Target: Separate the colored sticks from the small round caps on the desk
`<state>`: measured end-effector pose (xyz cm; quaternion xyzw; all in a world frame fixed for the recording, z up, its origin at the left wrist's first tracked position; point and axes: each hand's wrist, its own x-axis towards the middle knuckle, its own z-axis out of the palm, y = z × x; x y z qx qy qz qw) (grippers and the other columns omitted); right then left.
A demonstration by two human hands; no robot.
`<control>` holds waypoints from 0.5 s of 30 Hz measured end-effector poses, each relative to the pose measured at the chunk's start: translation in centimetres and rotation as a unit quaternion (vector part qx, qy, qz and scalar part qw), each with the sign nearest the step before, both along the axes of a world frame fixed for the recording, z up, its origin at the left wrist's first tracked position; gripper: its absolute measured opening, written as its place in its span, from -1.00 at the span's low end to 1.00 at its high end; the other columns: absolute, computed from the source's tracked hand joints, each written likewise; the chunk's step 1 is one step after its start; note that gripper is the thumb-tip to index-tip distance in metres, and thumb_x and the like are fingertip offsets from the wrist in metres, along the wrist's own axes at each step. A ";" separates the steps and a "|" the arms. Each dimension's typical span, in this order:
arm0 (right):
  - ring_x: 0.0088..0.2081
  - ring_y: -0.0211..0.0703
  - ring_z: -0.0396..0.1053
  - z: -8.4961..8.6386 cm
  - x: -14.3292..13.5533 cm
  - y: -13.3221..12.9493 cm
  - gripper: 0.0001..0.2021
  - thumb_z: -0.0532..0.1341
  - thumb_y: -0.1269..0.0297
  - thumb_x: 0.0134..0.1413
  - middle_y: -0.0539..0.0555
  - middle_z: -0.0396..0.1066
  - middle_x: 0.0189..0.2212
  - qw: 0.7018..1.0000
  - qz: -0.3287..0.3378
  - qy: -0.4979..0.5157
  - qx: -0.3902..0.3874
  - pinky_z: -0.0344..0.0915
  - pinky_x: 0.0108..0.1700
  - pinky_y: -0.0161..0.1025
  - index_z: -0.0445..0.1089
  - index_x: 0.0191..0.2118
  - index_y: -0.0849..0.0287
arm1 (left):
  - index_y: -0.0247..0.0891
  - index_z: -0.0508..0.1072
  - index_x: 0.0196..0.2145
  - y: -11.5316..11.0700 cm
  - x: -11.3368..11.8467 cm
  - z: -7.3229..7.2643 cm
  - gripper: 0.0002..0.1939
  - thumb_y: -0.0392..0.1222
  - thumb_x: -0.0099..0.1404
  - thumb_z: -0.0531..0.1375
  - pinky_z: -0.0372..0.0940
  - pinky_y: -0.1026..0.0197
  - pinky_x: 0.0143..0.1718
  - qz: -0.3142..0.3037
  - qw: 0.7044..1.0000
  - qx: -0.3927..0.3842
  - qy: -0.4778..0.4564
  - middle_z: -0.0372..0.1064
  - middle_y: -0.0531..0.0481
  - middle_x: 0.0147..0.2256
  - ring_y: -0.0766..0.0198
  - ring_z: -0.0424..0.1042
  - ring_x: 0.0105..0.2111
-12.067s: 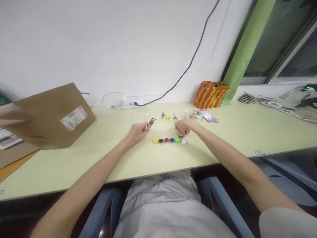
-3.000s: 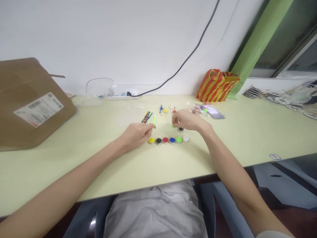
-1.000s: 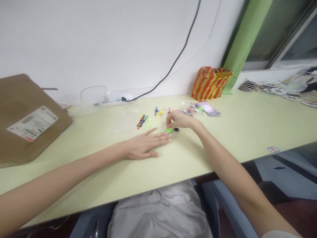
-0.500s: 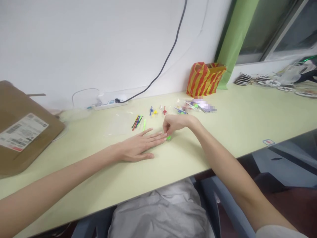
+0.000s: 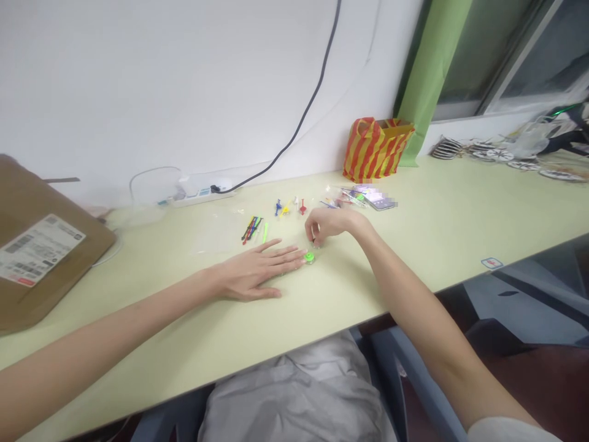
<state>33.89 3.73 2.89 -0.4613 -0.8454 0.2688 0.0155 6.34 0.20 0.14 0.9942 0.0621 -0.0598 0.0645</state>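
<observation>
I am resting my left grip point(image 5: 257, 273) palm down on the pale surface point(image 5: 317, 307), its fingers straight and slightly apart, the fingertips reaching the edge of a green-topped clear disc point(image 5: 309, 257) and apparently touching it; what that palm may be covering, I cannot tell. With my right grip point(image 5: 327, 223) I am pinching thumb and fingers together on a small dark-topped disc point(image 5: 315, 245), which is sitting just beyond the green one and a little to its right. My fingers are hiding most of it, so I cannot tell whether its base is touching the surface. Beyond my left grip a bundle of coloured sticks point(image 5: 251, 230) is lying beside a lone bright green stick point(image 5: 265, 232). As I judge it, crowding is posing the main risk: if I am pushing sideways, the held disc could be knocking the green one out of place. If I am pinching off-centre, the rounded rim could be slipping and tipping. A twitch of my left fingertips could be nudging the green disc, and a forward sweep could be scattering the sticks.
</observation>
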 end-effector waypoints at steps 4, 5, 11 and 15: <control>-0.29 -0.09 0.45 0.1 0.4 0.2 -0.63 0.49 0.10 -0.24 0.10 0.56 -0.31 0.998 -0.001 -0.045 -0.052 0.22 -0.34 -0.28 0.59 -0.27 0.19 | 0.01 -0.34 0.48 0.0 0.0 0.1 -0.21 0.16 0.49 -0.01 -0.48 -0.21 0.43 0.001 1.000 0.006 0.002 -0.32 -0.02 0.47 -0.02 -0.27 0.46; -0.29 -0.09 0.45 0.1 0.5 0.2 -0.59 0.50 0.06 -0.26 0.10 0.56 -0.32 0.997 0.001 -0.049 -0.064 0.22 -0.34 -0.27 0.58 -0.26 0.20 | 0.01 -0.33 0.48 0.0 -0.1 0.1 -0.21 0.17 0.48 -0.01 -0.48 -0.22 0.43 0.002 1.000 0.005 0.001 -0.32 -0.02 0.47 -0.02 -0.27 0.46; -0.27 -0.08 0.43 0.9 0.8 -0.4 -0.44 0.51 -0.11 -0.36 0.11 0.57 -0.31 0.992 0.030 -0.041 -0.115 0.20 -0.31 -0.25 0.57 -0.25 0.20 | 0.05 -0.23 0.48 0.0 -0.3 0.2 -0.18 0.22 0.43 0.06 -0.40 -0.24 0.42 0.014 0.999 -0.014 -0.036 -0.24 -0.04 0.46 -0.07 -0.20 0.45; -0.27 -0.09 0.43 1.1 0.7 -0.6 -0.44 0.51 -0.09 -0.37 0.11 0.56 -0.30 0.991 0.034 -0.033 -0.123 0.20 -0.32 -0.26 0.54 -0.24 0.20 | 0.05 -0.20 0.47 0.1 -0.6 0.5 -0.18 0.25 0.42 0.05 -0.38 -0.23 0.42 0.021 0.998 -0.018 -0.050 -0.26 -0.06 0.46 -0.08 -0.20 0.45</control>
